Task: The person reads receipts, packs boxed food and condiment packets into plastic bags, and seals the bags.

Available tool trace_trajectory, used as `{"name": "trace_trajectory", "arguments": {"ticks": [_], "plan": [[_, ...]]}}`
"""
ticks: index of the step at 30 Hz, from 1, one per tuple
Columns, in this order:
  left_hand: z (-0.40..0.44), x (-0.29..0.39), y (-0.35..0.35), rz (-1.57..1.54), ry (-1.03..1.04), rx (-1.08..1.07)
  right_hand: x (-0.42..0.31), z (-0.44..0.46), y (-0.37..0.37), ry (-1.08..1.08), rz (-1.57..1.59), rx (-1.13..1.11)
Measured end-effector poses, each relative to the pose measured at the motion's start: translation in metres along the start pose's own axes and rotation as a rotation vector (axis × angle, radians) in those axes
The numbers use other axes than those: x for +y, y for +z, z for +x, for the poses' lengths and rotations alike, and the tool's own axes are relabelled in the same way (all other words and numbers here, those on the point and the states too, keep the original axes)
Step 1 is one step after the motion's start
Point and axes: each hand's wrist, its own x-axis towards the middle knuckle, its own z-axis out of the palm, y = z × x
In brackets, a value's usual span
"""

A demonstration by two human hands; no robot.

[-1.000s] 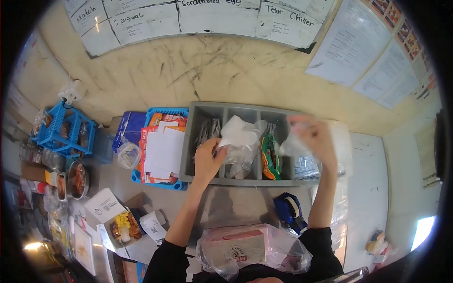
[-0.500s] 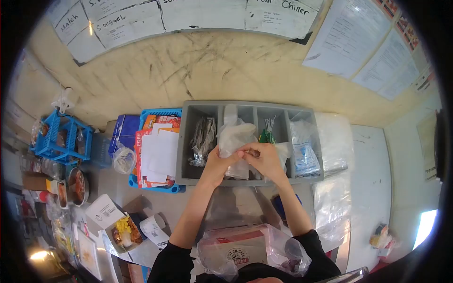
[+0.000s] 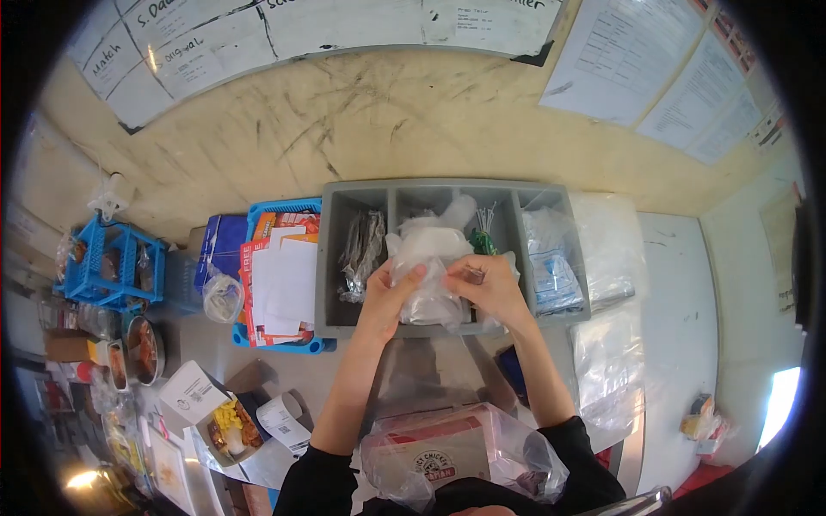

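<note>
Over the second compartment of a grey divided tray (image 3: 447, 330), both hands are at a bunch of thin white plastic gloves or bags (image 3: 430, 245). My left hand (image 3: 387, 292) is closed on the bunch's left side, thumb on top. My right hand (image 3: 486, 284) pinches the plastic at its right side with bent fingers. Left of them, wrapped utensils (image 3: 364, 256) lie in the first compartment. A green packet (image 3: 483, 242) with thin sticks stands partly hidden behind my right hand. Blue-and-white packets (image 3: 555, 279) fill the right compartment.
A blue basket (image 3: 301, 346) with papers is left of the tray. Nearer me are a bagged carton (image 3: 439, 451) and an open food box (image 3: 231, 430). Clear plastic bags (image 3: 607, 357) lie at right; a blue rack (image 3: 112, 262) stands far left.
My right hand has come left from the tray's right side to the white plastic beside my left hand. Between the last two frames the fingertips have parted slightly. The view has shifted.
</note>
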Motion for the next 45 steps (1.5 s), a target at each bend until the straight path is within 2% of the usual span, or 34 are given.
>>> {"name": "trace_trajectory", "arguments": {"ticks": [2, 5, 8, 10, 12, 14, 15, 16, 17, 18, 20, 21, 23, 24, 26, 28, 29, 30, 32, 33, 35, 36, 38, 39, 40, 41, 42, 43, 44, 45], "plan": [[-0.001, -0.001, 0.002, 0.013, -0.011, -0.012, 0.0, -0.001, 0.001, 0.019, 0.184, -0.02], [-0.004, -0.006, 0.007, 0.092, -0.004, -0.101, -0.003, -0.002, -0.003, 0.025, 0.021, 0.015], [-0.004, -0.004, 0.007, 0.096, 0.022, -0.036, -0.007, -0.004, -0.016, 0.056, 0.077, -0.052], [-0.003, -0.001, 0.004, 0.122, 0.002, 0.061, -0.006, -0.006, -0.025, 0.065, 0.152, -0.033], [-0.002, -0.001, 0.005, 0.066, 0.017, 0.07, -0.006, -0.008, -0.027, 0.072, 0.224, -0.014], [-0.001, -0.002, 0.01, 0.01, 0.039, 0.073, -0.003, -0.01, -0.023, -0.146, 0.026, 0.09], [-0.003, -0.006, 0.016, 0.019, 0.049, 0.017, 0.003, -0.011, -0.02, -0.151, 0.024, 0.099], [-0.004, -0.009, 0.021, 0.028, 0.06, -0.039, 0.011, -0.01, -0.017, -0.162, -0.129, 0.038], [-0.004, -0.013, 0.024, 0.031, 0.065, -0.047, 0.016, -0.011, -0.016, -0.17, -0.281, -0.024], [-0.004, -0.017, 0.026, 0.003, 0.012, -0.029, 0.012, -0.012, -0.015, -0.178, -0.281, -0.016], [-0.003, -0.016, 0.022, -0.013, -0.029, -0.012, 0.0, -0.013, -0.014, -0.087, 0.035, 0.024], [-0.003, -0.011, 0.019, 0.097, -0.025, 0.017, -0.004, -0.013, -0.015, -0.097, 0.038, 0.022], [-0.008, -0.008, 0.018, 0.214, -0.019, 0.051, -0.008, -0.015, -0.02, 0.106, 0.17, 0.003], [-0.013, -0.005, 0.027, 0.251, 0.205, 0.107, -0.004, -0.014, -0.019, 0.101, 0.174, 0.002], [-0.013, -0.005, 0.034, 0.284, 0.432, 0.163, 0.007, -0.01, -0.015, 0.03, 0.212, 0.015], [-0.007, -0.006, 0.035, 0.424, 0.642, -0.055, 0.013, -0.007, -0.012, -0.051, 0.151, 0.022], [-0.008, -0.001, 0.028, 0.501, 0.381, -0.143, 0.015, -0.005, -0.011, -0.128, 0.088, 0.032], [-0.01, 0.006, 0.027, 0.501, 0.38, -0.143, 0.016, -0.004, -0.014, -0.128, 0.088, 0.032], [-0.013, 0.017, 0.027, 0.384, -0.002, -0.168, 0.014, -0.004, -0.027, 0.019, 0.109, -0.021], [-0.012, 0.015, 0.024, 0.387, -0.001, -0.172, 0.01, -0.006, -0.033, 0.017, 0.109, -0.016], [-0.003, 0.007, 0.013, 0.819, 0.39, 0.008, -0.005, -0.007, -0.047, -0.031, 0.008, 0.1], [0.003, 0.006, 0.012, 0.825, 0.413, -0.002, -0.008, -0.008, -0.054, -0.052, 0.006, 0.114], [0.015, -0.003, 0.01, 1.072, 0.677, 0.185, -0.013, -0.016, -0.069, -0.234, -0.083, 0.349], [0.025, -0.019, -0.002, 1.207, 0.708, 0.095, -0.013, -0.021, -0.079, -0.25, -0.086, 0.358], [0.028, -0.033, -0.015, 1.205, 0.724, 0.095, -0.012, -0.026, -0.09, -0.352, 0.055, 0.381], [0.025, -0.046, -0.027, 1.579, 0.684, 0.056, -0.023, -0.037, -0.097, -0.412, 0.115, 0.392], [0.014, -0.037, -0.015, 1.705, 0.592, 0.081, -0.033, -0.047, -0.104, -0.474, 0.173, 0.401], [0.002, -0.028, -0.003, 1.835, 0.497, 0.095, -0.062, -0.067, -0.109, -0.419, 0.343, 0.354], [-0.015, -0.001, 0.013, 1.63, 0.602, 0.053, -0.088, -0.087, -0.107, -0.348, 0.527, 0.306], [-0.037, 0.026, 0.03, 1.428, 0.668, 0.013, -0.109, -0.1, -0.101, -0.348, 0.536, 0.311]]}}
